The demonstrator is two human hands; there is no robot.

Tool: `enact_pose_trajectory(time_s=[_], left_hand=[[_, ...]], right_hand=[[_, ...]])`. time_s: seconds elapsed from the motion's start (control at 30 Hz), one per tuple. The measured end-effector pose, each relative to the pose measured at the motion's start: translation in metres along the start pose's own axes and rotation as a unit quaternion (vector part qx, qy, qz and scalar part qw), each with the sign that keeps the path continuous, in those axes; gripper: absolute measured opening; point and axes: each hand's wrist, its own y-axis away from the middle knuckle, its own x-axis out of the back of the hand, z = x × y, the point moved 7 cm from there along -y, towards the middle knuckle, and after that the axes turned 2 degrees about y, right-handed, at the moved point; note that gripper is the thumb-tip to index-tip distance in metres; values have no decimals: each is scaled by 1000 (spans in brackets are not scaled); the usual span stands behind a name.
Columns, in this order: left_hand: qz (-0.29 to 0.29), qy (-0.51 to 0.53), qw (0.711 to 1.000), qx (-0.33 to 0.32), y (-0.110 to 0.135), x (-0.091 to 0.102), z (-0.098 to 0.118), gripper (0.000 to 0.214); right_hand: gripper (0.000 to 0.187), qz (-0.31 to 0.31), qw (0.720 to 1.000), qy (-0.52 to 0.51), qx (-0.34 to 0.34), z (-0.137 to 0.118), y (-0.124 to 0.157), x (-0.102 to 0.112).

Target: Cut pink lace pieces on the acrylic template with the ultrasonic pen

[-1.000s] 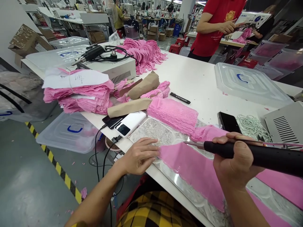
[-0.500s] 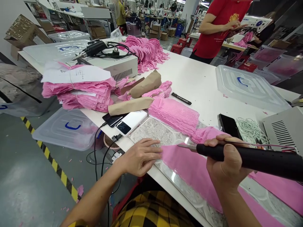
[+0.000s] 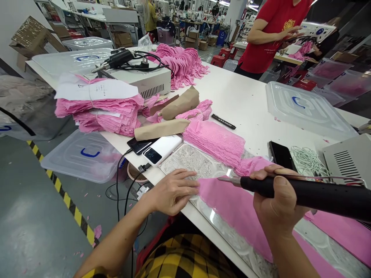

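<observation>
A strip of pink lace (image 3: 234, 208) lies across a glass plate (image 3: 188, 160) at the near edge of the white table (image 3: 249, 104). My left hand (image 3: 172, 192) rests flat on the strip's left end, fingers stretched out. My right hand (image 3: 278, 202) is closed round the black handle of a hot cutting tool (image 3: 304, 193). The tool's metal tip points left and sits just above the lace, close to my left fingertips.
Stacks of pink lace (image 3: 216, 141), a white power bank (image 3: 160, 150), a phone (image 3: 281, 155), a marker (image 3: 223, 121), two grey machine boxes (image 3: 145, 79), a clear lid (image 3: 307, 106) and white bands (image 3: 308, 159) lie on the table. A person in red (image 3: 269, 31) stands beyond.
The tool tip has moved a little left along the lace towards my left hand, then held still. My left hand stays pressed on the strip's end.
</observation>
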Motion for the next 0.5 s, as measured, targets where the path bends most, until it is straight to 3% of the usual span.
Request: enact_pose_trajectory(time_s=[0.23,0.5], left_hand=[[32,11,999,-12,1,2,1,37],[35,11,999,-9,1,3,1,37]], right_hand=[[16,-10,1000,-15,-19,-1,7,-14],[14,-23,999,-15,-23,3,8,-15]])
